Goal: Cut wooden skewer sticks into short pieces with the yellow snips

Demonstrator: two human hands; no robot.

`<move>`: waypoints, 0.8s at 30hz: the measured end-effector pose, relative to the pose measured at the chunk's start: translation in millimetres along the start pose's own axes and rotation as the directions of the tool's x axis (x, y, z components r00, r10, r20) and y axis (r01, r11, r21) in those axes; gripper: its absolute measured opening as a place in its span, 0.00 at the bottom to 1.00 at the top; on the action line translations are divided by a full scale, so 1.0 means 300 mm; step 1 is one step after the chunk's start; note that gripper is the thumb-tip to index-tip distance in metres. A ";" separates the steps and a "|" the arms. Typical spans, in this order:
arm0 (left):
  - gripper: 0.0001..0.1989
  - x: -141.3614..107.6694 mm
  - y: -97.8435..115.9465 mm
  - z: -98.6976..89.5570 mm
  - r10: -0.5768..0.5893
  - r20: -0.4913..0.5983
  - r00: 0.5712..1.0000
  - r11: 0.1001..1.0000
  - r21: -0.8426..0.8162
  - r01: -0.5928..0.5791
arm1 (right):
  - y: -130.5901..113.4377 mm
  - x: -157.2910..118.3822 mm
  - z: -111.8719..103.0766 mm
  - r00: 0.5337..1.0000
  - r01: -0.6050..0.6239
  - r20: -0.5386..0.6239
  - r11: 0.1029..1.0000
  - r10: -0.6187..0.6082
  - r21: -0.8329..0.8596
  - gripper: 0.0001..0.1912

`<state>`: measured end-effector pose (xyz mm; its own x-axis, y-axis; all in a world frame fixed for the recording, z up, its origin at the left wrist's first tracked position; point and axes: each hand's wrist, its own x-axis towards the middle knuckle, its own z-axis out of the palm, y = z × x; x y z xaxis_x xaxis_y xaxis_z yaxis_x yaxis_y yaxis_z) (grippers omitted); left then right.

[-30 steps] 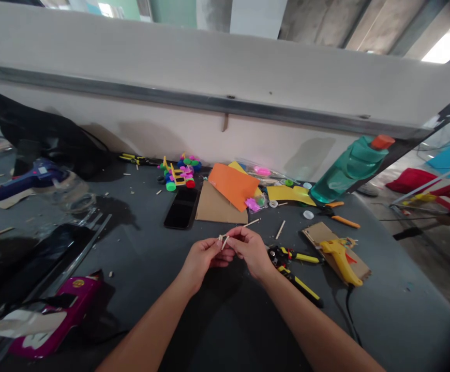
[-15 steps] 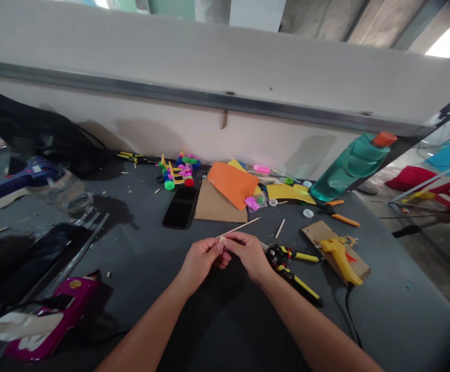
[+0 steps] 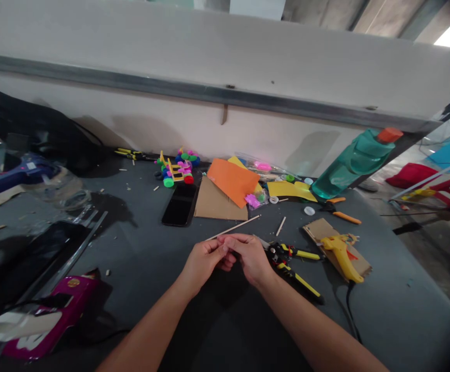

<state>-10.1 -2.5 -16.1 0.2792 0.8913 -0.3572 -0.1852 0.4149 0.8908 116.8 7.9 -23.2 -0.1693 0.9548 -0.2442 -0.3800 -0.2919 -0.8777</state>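
Touching each other, the left hand and right hand are pinching together, though I cannot tell whether on anything. Fine two-handed work seems to be the step, the next move calling for a steady grip. Just beyond, a thin wooden stick is lying on the table, its long axis slanting away rightward, pointing past the cardboard.

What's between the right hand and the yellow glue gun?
In the head view: the black-and-yellow wire stripper, then the edge of the cardboard under the glue gun.
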 end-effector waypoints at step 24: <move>0.13 0.004 0.009 -0.012 0.150 -0.034 0.988 0.986 0.076 -0.147 | 0.015 -0.013 0.019 0.998 0.035 0.049 0.995 -0.039 0.089 0.15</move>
<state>-13.5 0.4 -15.3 0.2163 0.9492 -0.2285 -0.1525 0.2640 0.9524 110.6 2.6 -23.9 -0.1985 0.9617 -0.1890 -0.4647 -0.2621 -0.8458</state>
